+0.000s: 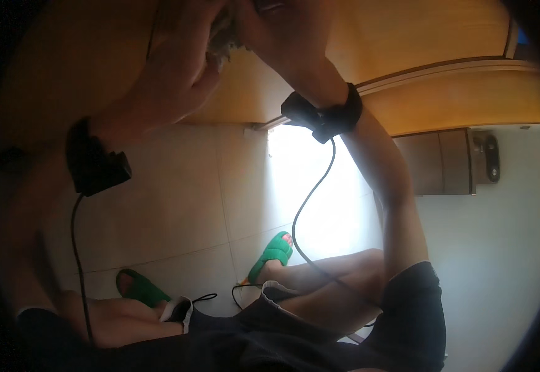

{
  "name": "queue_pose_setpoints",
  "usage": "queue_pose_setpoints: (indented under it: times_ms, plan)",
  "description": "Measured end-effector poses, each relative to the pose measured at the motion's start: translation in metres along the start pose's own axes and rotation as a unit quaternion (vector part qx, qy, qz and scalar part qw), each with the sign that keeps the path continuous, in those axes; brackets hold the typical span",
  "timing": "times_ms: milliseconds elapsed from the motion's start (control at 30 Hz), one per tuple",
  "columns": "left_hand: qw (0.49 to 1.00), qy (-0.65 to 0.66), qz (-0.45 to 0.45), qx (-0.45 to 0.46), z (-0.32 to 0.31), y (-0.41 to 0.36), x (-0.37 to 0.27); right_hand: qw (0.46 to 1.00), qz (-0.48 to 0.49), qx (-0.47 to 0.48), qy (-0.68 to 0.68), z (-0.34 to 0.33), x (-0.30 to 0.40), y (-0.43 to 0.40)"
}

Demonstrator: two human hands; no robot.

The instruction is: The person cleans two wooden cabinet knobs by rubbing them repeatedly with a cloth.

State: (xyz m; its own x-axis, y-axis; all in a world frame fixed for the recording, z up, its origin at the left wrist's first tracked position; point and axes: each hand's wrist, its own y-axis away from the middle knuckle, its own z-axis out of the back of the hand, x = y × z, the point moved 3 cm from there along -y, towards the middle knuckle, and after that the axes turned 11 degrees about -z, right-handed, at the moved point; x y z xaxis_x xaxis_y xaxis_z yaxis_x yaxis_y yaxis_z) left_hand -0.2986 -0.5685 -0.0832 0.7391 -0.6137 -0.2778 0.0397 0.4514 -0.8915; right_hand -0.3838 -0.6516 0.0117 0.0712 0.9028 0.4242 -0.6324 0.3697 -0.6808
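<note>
My left hand (177,76) and my right hand (290,35) are raised close together at the top edge of the view. Between them is a small crumpled, grey-green thing (222,35) with a ragged lower edge; it is blurred and partly covered, so its kind is unclear. The thumb side of each hand presses against it. The fingertips run out of the picture or are hidden behind the hands. Each wrist wears a black strapped device, one on the left (95,162) and one on the right (318,111), with a dark cable hanging from it.
Yellow-brown wooden panels (418,32) stand before me, behind the hands. Below lies a tiled floor (167,195), with glaring light on the right part. Green slippers (274,253) are on my feet. A grey-brown cabinet (437,162) stands by the pale wall at right.
</note>
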Motion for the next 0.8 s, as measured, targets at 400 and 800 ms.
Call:
queue_pose_setpoints:
  times_ms: [400, 800]
  plan:
    - [0.995, 0.092, 0.044, 0.016, -0.047, 0.045, -0.022, 0.995, -0.009, 0.017, 0.095, 0.002, -0.029, 0.063]
    - [0.995, 0.019, 0.055, 0.08, -0.035, 0.054, -0.024, 0.996, -0.032, -0.082, 0.029, -0.014, -0.042, 0.076]
